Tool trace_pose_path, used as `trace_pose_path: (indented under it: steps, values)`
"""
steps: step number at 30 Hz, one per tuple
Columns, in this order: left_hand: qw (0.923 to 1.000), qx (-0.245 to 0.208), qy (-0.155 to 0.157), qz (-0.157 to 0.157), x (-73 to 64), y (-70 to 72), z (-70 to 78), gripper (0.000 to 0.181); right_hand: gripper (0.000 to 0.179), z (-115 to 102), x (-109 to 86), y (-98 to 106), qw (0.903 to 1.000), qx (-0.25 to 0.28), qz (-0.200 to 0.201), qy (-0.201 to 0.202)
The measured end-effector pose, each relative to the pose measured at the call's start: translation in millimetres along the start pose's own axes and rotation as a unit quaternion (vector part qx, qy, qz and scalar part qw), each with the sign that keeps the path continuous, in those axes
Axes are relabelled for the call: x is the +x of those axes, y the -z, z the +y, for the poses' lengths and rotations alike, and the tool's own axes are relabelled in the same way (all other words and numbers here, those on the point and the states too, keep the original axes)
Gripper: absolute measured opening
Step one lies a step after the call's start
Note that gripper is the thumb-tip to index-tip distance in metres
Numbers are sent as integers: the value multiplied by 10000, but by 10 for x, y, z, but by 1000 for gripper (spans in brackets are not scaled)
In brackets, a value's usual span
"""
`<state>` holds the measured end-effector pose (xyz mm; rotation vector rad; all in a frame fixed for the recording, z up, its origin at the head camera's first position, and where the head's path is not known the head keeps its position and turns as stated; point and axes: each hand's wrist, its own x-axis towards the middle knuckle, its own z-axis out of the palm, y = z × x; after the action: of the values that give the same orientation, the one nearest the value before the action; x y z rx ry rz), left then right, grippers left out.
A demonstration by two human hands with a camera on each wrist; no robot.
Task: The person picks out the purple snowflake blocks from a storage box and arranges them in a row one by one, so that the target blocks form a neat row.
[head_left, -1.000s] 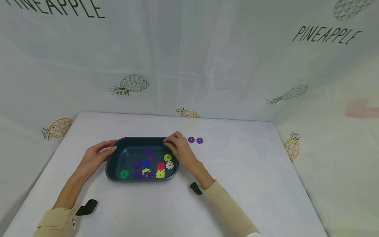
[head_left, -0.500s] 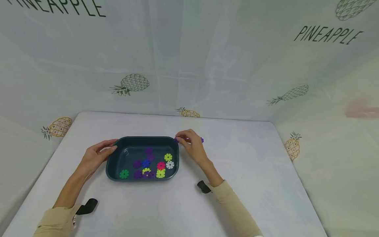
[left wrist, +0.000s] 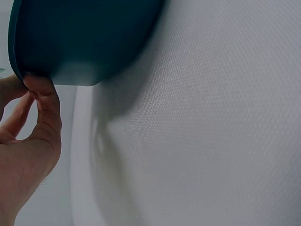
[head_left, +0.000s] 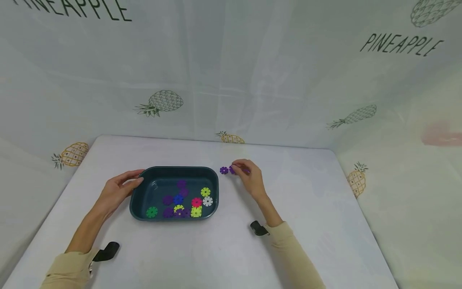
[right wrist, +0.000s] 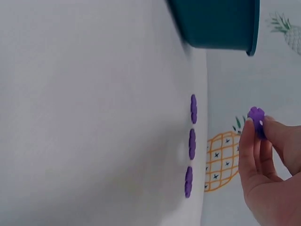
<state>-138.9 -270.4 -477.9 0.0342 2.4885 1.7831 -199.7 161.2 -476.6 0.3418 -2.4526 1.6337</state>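
Observation:
My left hand (head_left: pixel 116 192) pinches the left end of a dark teal tray (head_left: pixel 143 198), its thumb inside the rim. In the left wrist view, the thumb and fingers meet at the tray's edge. My right hand (head_left: pixel 250 180) pinches a purple flower-shaped disc (right wrist: pixel 257 122) between thumb and fingertips, held above the table. Below it, several purple discs (right wrist: pixel 192 144) lie flat in a row beside the tray's upper right corner; the leftmost purple disc (head_left: pixel 223 170) shows plainly in the head view, the others partly behind the fingers.
Inside the tray lie a green disc (head_left: pixel 152 212), a blue disc (head_left: pixel 178 199), a pink disc (head_left: pixel 196 202), a white disc (head_left: pixel 207 201), plus several yellow and purple ones. A white cloth covers the table (head_left: pixel 306 192); a pineapple-printed curtain (head_left: pixel 274 80) hangs behind it.
My right hand has moved from the tray's upper right corner rightward over the row, carrying a purple disc. The left hand keeps its grip on the tray.

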Motion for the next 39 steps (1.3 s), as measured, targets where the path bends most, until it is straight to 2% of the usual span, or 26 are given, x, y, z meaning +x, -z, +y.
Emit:
trace_pose_path:
  steps: [5,7,12,14,19,25,34,39]
  values:
    - [10000,-20,-24,5,-5,-7,12,53,20,90,-3,105,9986,405,29,-354]
    - [10000,-35,-34,10,-7,-5,8,52,22,38,-12,164,9977,507,12,-448]
    - [10000,-81,-37,7,-2,-7,5,52,22,124,-32,290,9974,275,151,-649]
    - [10000,-80,-29,15,-1,-12,9,53,22,250,-31,323,9970,151,225,-725]
    - [10000,-68,8,22,-6,-15,19,53,22,353,-46,421,9954,-16,318,-903]
    - [10000,-62,11,39,-4,-13,29,53,21,457,-71,506,9922,-508,436,-1048]
    - [10000,-92,0,22,-3,-16,21,53,19,482,-59,551,9875,-907,479,-1195]
    - [9999,-118,19,23,-19,-16,24,53,19,470,-27,541,9863,-1090,373,-1185]
